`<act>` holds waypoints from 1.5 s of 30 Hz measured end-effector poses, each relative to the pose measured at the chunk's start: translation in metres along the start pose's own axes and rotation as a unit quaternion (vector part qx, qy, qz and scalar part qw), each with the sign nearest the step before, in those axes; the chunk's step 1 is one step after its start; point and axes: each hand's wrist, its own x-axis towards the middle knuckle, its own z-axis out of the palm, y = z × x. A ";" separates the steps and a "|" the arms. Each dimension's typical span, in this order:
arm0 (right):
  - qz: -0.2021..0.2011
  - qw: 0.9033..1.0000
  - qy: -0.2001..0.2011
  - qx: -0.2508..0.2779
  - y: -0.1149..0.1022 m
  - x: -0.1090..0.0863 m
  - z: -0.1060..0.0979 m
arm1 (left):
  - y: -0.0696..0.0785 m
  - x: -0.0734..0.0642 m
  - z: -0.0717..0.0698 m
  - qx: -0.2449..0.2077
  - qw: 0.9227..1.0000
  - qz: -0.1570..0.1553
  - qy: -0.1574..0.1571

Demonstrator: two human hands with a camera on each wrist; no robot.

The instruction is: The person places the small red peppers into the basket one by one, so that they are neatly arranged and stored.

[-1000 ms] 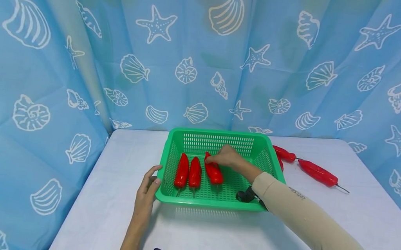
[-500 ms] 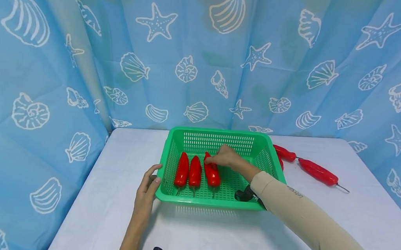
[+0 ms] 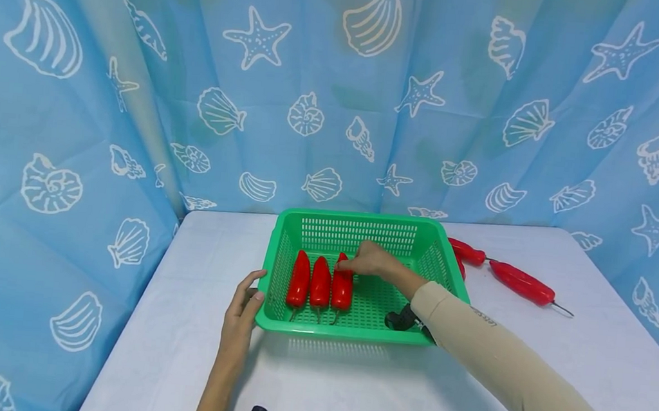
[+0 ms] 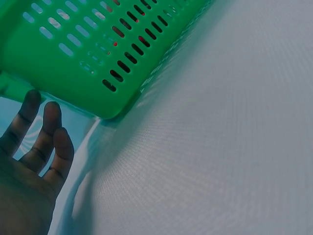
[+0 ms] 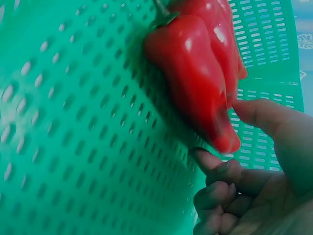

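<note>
Inside the green plastic basket (image 3: 348,333), three red chili peppers lie side by side. My right hand (image 3: 373,259) pinches the rightmost chili pepper (image 3: 342,293) near its tip. The right wrist view shows thumb and forefinger on either side of that tip, the other fingers curled. To its left are the middle chili pepper (image 3: 320,285) and the leftmost chili pepper (image 3: 299,280), stems toward the front. At the basket's left rim, my left hand (image 3: 236,327) touches the edge with thumb and fingertips. In the left wrist view its fingers (image 4: 51,117) are spread and loosely straight.
Right of the basket, another chili pepper (image 3: 521,283) lies on the white tabletop (image 3: 304,384). More red chili peppers (image 3: 468,252) sit against the basket's back right side, partly hidden by it. A blue curtain (image 3: 317,69) with shell prints hangs behind.
My right hand has shifted the rightmost chili pepper left and straightened it, so it now lies close beside the middle one. My left hand has stayed at the rim.
</note>
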 end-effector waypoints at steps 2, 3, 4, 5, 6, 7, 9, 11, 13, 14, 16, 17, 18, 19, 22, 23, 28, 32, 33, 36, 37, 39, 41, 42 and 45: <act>0.002 1.000 -0.001 -0.016 0.001 -0.003 -0.005 | 0.000 0.000 0.002 0.000 1.000 -0.001 -0.002; 0.001 1.000 -0.001 -0.028 0.002 -0.005 -0.008 | 0.000 0.000 0.003 0.001 1.000 -0.002 -0.003; -0.001 0.999 -0.002 -0.035 0.002 -0.008 -0.011 | 0.000 -0.001 0.004 0.001 1.000 -0.003 -0.004; -0.005 0.999 -0.001 -0.045 0.002 -0.011 -0.015 | 0.000 -0.001 0.004 0.003 1.000 -0.005 -0.004; -0.014 0.998 -0.001 -0.055 0.001 -0.014 -0.019 | 0.000 -0.001 0.004 0.005 1.000 -0.007 -0.003; -0.027 0.998 0.002 -0.061 0.001 -0.018 -0.023 | 0.000 -0.002 0.004 0.007 1.000 -0.008 -0.002; -0.060 0.996 0.011 -0.071 -0.002 -0.026 -0.032 | 0.001 -0.003 0.003 0.012 1.000 -0.010 0.002; -0.096 0.993 0.019 -0.062 -0.004 -0.035 -0.041 | 0.001 -0.003 0.002 0.014 1.000 -0.009 0.005; -0.129 0.990 0.029 -0.046 -0.006 -0.045 -0.051 | 0.002 -0.002 0.002 0.015 1.000 -0.011 0.005; -0.140 0.989 0.032 -0.036 -0.006 -0.051 -0.055 | 0.002 -0.002 0.002 0.015 1.000 -0.012 0.004; -0.161 0.986 0.041 -0.022 -0.005 -0.060 -0.063 | 0.002 -0.002 0.003 0.014 1.000 -0.015 0.000; -0.170 0.984 0.046 -0.020 -0.004 -0.064 -0.067 | 0.002 -0.002 0.003 0.012 1.000 -0.016 -0.002; -0.178 0.983 0.052 -0.018 -0.002 -0.069 -0.070 | 0.003 -0.002 0.003 0.012 1.000 -0.019 -0.004; -0.185 0.981 0.058 -0.018 0.000 -0.073 -0.074 | 0.003 -0.003 0.004 0.011 1.000 -0.020 -0.006; -0.201 0.976 0.079 -0.022 0.008 -0.084 -0.083 | 0.004 -0.004 0.004 0.002 1.000 -0.024 -0.008; -0.206 0.974 0.086 -0.025 0.012 -0.087 -0.086 | 0.005 -0.004 0.004 0.000 1.000 -0.026 -0.009; -0.220 0.967 0.117 -0.044 0.035 -0.097 -0.099 | 0.007 -0.004 0.001 -0.011 0.999 -0.029 -0.014; -0.217 0.965 0.134 -0.059 0.057 -0.102 -0.110 | 0.008 -0.004 0.000 -0.007 0.999 -0.037 -0.019; -0.214 0.965 0.138 -0.060 0.063 -0.103 -0.113 | 0.008 -0.004 0.000 -0.006 0.999 -0.039 -0.019; -0.209 0.964 0.151 -0.063 0.077 -0.107 -0.120 | 0.008 -0.004 0.000 -0.006 0.999 -0.041 -0.017; -0.207 0.964 0.156 -0.063 0.082 -0.108 -0.123 | 0.008 -0.004 0.001 -0.006 0.999 -0.041 -0.015; -0.199 0.964 0.162 -0.065 0.091 -0.110 -0.127 | 0.009 -0.004 0.001 -0.004 0.999 -0.043 -0.014; -0.185 0.967 0.164 -0.067 0.100 -0.111 -0.131 | 0.010 -0.004 0.002 -0.001 0.999 -0.045 -0.012; -0.178 0.968 0.164 -0.068 0.104 -0.112 -0.133 | 0.010 -0.004 0.002 0.001 0.999 -0.047 -0.011; -0.154 0.971 0.167 -0.069 0.117 -0.113 -0.137 | 0.010 -0.004 0.004 0.005 0.999 -0.049 -0.007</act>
